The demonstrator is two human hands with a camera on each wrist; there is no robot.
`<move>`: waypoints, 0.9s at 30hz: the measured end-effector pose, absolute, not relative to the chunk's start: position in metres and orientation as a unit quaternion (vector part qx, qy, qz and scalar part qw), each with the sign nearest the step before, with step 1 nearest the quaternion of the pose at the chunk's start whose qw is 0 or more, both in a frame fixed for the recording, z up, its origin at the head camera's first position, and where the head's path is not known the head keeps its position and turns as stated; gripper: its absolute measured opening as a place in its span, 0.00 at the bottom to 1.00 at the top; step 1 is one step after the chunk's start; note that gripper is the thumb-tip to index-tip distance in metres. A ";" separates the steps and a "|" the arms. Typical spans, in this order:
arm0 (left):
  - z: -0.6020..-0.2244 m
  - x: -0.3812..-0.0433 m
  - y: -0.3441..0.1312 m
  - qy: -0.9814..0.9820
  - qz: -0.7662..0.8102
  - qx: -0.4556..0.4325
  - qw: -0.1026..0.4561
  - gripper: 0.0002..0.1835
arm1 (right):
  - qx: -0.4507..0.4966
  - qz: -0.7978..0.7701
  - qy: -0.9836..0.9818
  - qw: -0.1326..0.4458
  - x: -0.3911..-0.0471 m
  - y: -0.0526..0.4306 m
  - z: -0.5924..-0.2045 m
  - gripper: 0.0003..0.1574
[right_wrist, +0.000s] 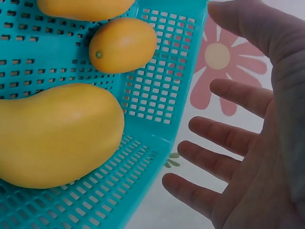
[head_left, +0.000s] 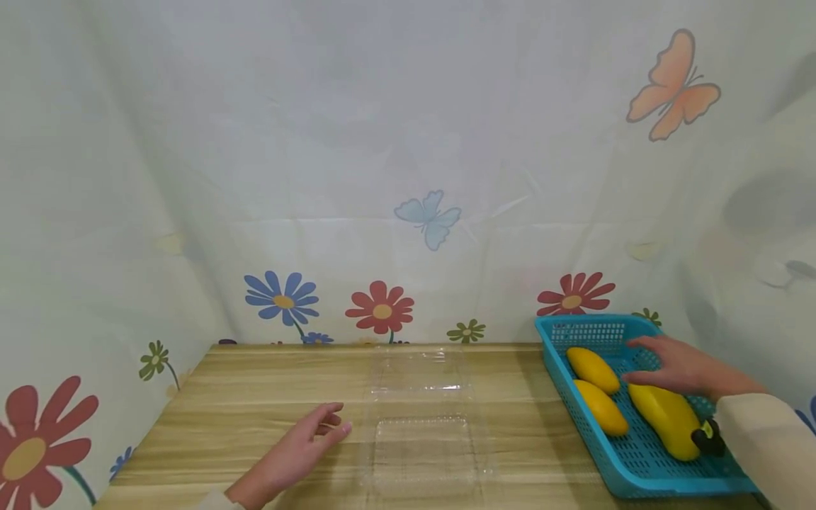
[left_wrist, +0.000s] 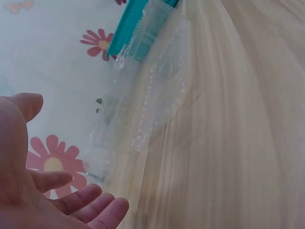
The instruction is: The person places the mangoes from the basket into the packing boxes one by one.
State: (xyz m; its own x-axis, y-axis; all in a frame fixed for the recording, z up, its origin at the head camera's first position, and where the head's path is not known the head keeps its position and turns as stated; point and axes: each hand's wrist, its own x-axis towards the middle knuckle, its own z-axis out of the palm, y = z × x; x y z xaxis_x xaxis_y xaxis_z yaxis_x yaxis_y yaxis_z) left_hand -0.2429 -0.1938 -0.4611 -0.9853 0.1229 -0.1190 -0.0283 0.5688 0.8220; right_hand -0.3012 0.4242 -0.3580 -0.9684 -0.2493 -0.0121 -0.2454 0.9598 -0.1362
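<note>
My right hand (head_left: 669, 365) hovers over the blue basket (head_left: 583, 435), fingers spread and holding nothing. Below it lies a large yellow fruit, papaya-like in shape (head_left: 666, 421). Two mangoes, one farther back (head_left: 593, 370) and one nearer (head_left: 601, 408), rest at the basket's left side. The right wrist view shows the big fruit (right_wrist: 62, 138) and a mango (right_wrist: 123, 45) beside the outstretched fingers (right_wrist: 224, 136). My left hand (head_left: 299, 450) is just left of a clear plastic clamshell box (head_left: 423, 450), its fingers loosely bent and gripping nothing. The box lies opened flat, lid (head_left: 417, 370) toward the back.
A small dark thing with a yellow-green mark (head_left: 709, 438) sits in the basket, partly behind the right sleeve (head_left: 758, 446); its kind is unclear. The wood-grain table (head_left: 274, 382) ends at a white curtain (head_left: 319, 177) printed with flowers and butterflies.
</note>
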 end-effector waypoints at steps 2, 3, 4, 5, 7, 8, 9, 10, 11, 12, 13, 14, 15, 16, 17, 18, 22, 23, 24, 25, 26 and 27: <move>-0.463 -0.242 -0.193 0.868 0.486 0.023 0.096 0.40 | -0.125 -0.070 0.990 0.017 -0.301 0.427 -0.358 0.50; -0.464 -0.241 -0.193 0.860 0.500 0.022 0.105 0.41 | -0.124 -0.070 0.990 0.018 -0.301 0.429 -0.358 0.50; -0.466 -0.240 -0.192 0.850 0.514 0.022 0.112 0.42 | -0.123 -0.069 0.990 0.019 -0.302 0.430 -0.358 0.49; -0.467 -0.239 -0.192 0.842 0.525 0.022 0.120 0.44 | -0.123 -0.067 0.990 0.020 -0.302 0.431 -0.359 0.49; -0.469 -0.236 -0.191 0.821 0.554 0.023 0.136 0.46 | -0.120 -0.067 0.990 0.027 -0.303 0.433 -0.359 0.49; -0.470 -0.234 -0.190 0.810 0.568 0.026 0.141 0.46 | -0.117 -0.066 0.990 0.033 -0.304 0.434 -0.359 0.49; -0.471 -0.232 -0.189 0.802 0.578 0.027 0.145 0.46 | -0.114 -0.068 0.990 0.039 -0.305 0.435 -0.359 0.48; -0.472 -0.230 -0.188 0.795 0.588 0.029 0.146 0.45 | -0.110 -0.070 0.990 0.047 -0.306 0.436 -0.360 0.48; -0.473 -0.228 -0.187 0.789 0.596 0.032 0.147 0.44 | -0.105 -0.072 0.990 0.054 -0.307 0.437 -0.360 0.48; -0.474 -0.225 -0.185 0.781 0.606 0.037 0.146 0.42 | -0.099 -0.075 0.990 0.062 -0.307 0.437 -0.360 0.48; -0.474 -0.224 -0.184 0.777 0.611 0.040 0.146 0.41 | -0.095 -0.077 0.990 0.068 -0.308 0.438 -0.361 0.48; -0.475 -0.222 -0.182 0.774 0.615 0.041 0.144 0.40 | -0.089 -0.080 0.990 0.073 -0.308 0.438 -0.361 0.48; -0.475 -0.220 -0.180 0.772 0.618 0.041 0.142 0.39 | -0.085 -0.082 0.990 0.078 -0.308 0.439 -0.362 0.48; -0.475 -0.218 -0.178 0.773 0.618 0.039 0.141 0.38 | -0.080 -0.083 0.990 0.082 -0.309 0.439 -0.363 0.48; -0.475 -0.217 -0.176 0.772 0.618 0.039 0.139 0.38 | -0.076 -0.084 0.990 0.086 -0.309 0.440 -0.363 0.47; -0.475 -0.216 -0.175 0.773 0.618 0.037 0.138 0.38 | -0.073 -0.085 0.990 0.091 -0.309 0.441 -0.364 0.47; -0.476 -0.213 -0.169 0.777 0.614 0.022 0.136 0.40 | -0.055 -0.088 0.989 0.109 -0.310 0.445 -0.365 0.47; -0.476 -0.213 -0.168 0.777 0.614 0.019 0.136 0.41 | -0.051 -0.088 0.988 0.112 -0.311 0.446 -0.365 0.48; -0.476 -0.213 -0.167 0.777 0.614 0.015 0.136 0.42 | -0.048 -0.088 0.988 0.115 -0.311 0.447 -0.365 0.48; -0.476 -0.212 -0.167 0.776 0.615 0.013 0.137 0.42 | -0.045 -0.087 0.988 0.115 -0.311 0.448 -0.365 0.48; -0.476 -0.212 -0.166 0.775 0.617 0.012 0.138 0.42 | -0.042 -0.086 0.989 0.115 -0.311 0.449 -0.365 0.47; -0.476 -0.212 -0.165 0.774 0.618 0.012 0.141 0.42 | -0.040 -0.086 0.989 0.115 -0.311 0.450 -0.365 0.47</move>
State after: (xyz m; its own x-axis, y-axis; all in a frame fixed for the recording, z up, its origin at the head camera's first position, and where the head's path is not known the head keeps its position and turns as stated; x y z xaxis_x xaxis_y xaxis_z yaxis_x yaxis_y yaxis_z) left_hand -0.2115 -0.1654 -0.4762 -0.9601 0.1918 -0.2034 -0.1559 0.2366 0.9590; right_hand -0.3113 0.4496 -0.3652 -0.9705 -0.0992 -0.2199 -0.0596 0.9819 -0.1797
